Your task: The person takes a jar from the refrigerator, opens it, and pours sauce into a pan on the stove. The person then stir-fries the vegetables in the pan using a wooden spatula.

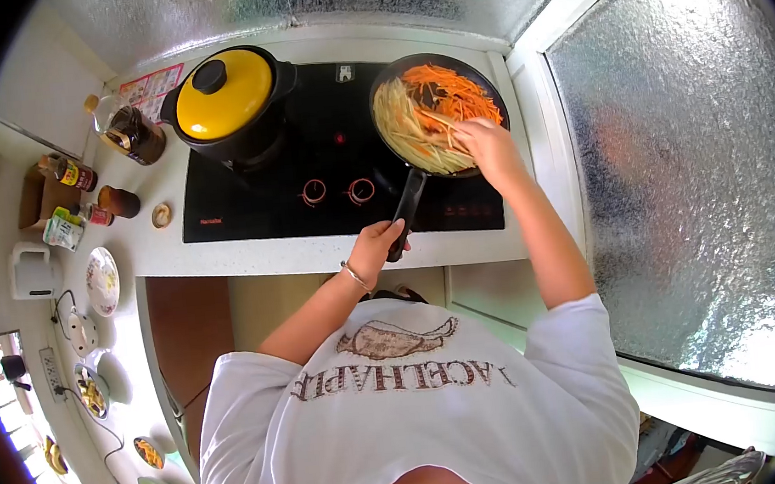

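A black frying pan (383,143) sits on the right side of the cooktop. Inside it, shredded carrot (452,89) lies toward the far right and pale shreds, perhaps potato (400,126), toward the left and front. My left hand (379,250) is wrapped round the pan's black handle (410,201). Over the pan's right side, my right hand (490,147) is closed on wooden chopsticks (437,120), whose tips reach in among the shreds. My fingers partly cover the chopsticks.
A black pot with a yellow lid (231,90) stands left on the black cooktop (282,196). Bottles (131,131), a small round dish (161,216) and a patterned plate (102,282) line the left counter. A frosted window (676,171) borders the right.
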